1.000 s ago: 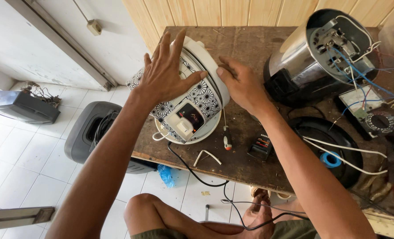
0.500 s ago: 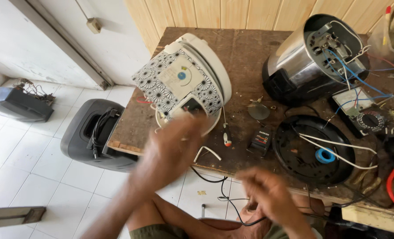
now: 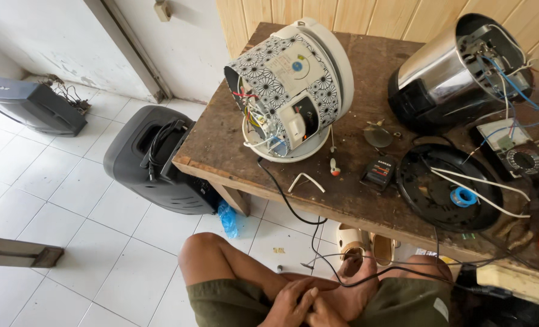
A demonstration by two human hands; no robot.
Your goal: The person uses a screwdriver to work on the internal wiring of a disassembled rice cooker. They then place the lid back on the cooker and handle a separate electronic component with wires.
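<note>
The white flower-patterned cooker (image 3: 290, 91) lies on its side near the front left corner of the workbench (image 3: 366, 200), base open and wires exposed, untouched, while the left hand (image 3: 290, 303) and right hand (image 3: 327, 313) rest together in the lap, loosely closed, seemingly holding nothing.

Olive-green shorts (image 3: 233, 300), bare legs and forearms, no sleeves or gloves.

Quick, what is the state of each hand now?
Left hand: low at the lap, grip cannot be told.
Right hand: touching the left, grip cannot be told.
</note>
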